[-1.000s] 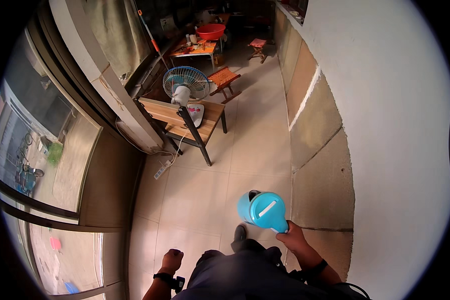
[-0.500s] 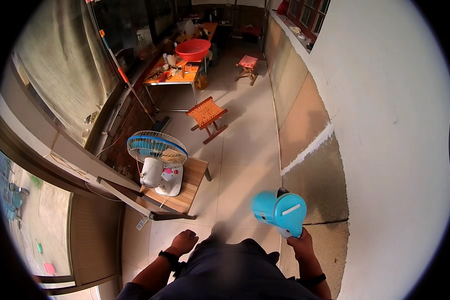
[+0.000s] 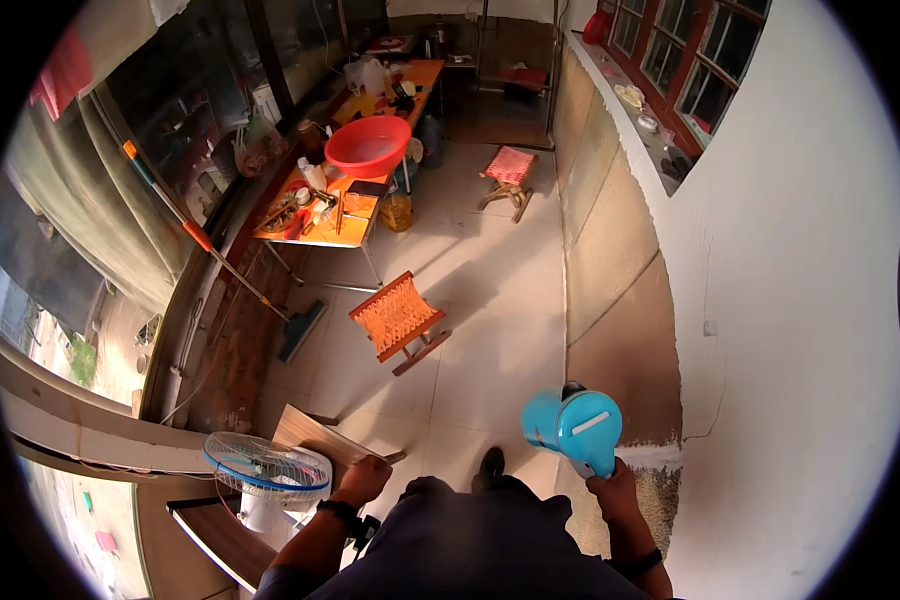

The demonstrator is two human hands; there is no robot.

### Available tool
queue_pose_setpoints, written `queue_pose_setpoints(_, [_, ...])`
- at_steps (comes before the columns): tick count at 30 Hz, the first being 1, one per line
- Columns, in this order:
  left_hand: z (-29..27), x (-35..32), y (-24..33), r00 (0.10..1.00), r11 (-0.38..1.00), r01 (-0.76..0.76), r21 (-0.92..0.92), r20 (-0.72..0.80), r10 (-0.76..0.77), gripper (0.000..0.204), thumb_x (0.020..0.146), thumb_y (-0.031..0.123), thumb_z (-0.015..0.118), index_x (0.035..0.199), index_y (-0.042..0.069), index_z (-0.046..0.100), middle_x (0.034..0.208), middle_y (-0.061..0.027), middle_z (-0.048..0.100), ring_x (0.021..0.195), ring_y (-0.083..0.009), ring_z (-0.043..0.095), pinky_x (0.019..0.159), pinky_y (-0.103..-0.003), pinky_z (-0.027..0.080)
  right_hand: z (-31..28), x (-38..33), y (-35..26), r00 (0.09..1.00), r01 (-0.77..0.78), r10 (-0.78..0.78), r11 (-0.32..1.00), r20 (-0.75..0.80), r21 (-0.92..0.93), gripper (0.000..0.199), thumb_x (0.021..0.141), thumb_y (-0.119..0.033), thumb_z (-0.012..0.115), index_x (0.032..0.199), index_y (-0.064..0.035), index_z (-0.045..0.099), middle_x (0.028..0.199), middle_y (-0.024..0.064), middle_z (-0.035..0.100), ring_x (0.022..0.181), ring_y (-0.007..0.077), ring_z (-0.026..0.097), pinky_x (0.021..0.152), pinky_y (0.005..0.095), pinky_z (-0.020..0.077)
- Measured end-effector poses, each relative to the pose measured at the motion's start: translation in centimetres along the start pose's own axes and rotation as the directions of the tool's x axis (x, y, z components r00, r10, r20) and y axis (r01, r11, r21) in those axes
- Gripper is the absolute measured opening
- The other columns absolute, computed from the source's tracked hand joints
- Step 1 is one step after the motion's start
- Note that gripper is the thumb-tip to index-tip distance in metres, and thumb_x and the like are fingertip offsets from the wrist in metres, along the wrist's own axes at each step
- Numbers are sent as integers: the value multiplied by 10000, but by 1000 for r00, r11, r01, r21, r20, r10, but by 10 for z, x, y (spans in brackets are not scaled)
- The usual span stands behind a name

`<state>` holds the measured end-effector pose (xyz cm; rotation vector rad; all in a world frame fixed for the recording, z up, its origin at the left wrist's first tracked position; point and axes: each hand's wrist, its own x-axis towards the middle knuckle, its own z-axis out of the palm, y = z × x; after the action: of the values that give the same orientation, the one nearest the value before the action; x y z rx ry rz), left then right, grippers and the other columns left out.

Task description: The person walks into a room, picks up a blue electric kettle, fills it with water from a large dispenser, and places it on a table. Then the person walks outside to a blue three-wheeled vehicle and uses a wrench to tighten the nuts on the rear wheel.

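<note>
- Your R hand holds the kettle near R wall, same as bef.
- Your L hand is curled, approx. fist.
- Fan, ahead of you bef., is now beside L arm.

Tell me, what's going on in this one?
A person's right hand holds a blue kettle by its handle, out in front. The left hand, curled and with nothing visible in it, is near a wooden chair that carries a fan. Ahead are an orange stool and a table with a red basin on it.
</note>
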<state>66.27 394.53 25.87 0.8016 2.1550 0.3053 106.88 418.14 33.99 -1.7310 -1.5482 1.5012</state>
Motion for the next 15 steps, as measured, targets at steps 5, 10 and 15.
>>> queue_pose_setpoints(5, [-34,78,26,994,996,82,-36,-73,-85,412,879,398,584,1039,41,711,1080,-204,698,1070,-385,646,947,-455,505,12,158,-72,996,14,-22,996,86,90,429,687,-83,689,1092,42,621,937,134,673,875,177,633,763,344,507])
queue_pose_setpoints(10, [-66,209,62,983,977,182,-110,37,-179,412,870,383,588,1042,34,723,1058,-216,704,1049,-369,661,947,-427,507,42,313,-141,991,86,-94,992,95,91,408,701,-92,682,1077,53,616,914,99,668,845,160,613,750,323,501])
queue_pose_setpoints(15, [-136,369,138,999,998,37,-58,17,-36,349,885,348,573,975,45,720,999,-214,703,998,-390,663,900,-421,524,64,449,-245,995,75,-78,996,62,45,405,703,-89,686,1078,48,617,899,74,651,829,144,591,744,311,498])
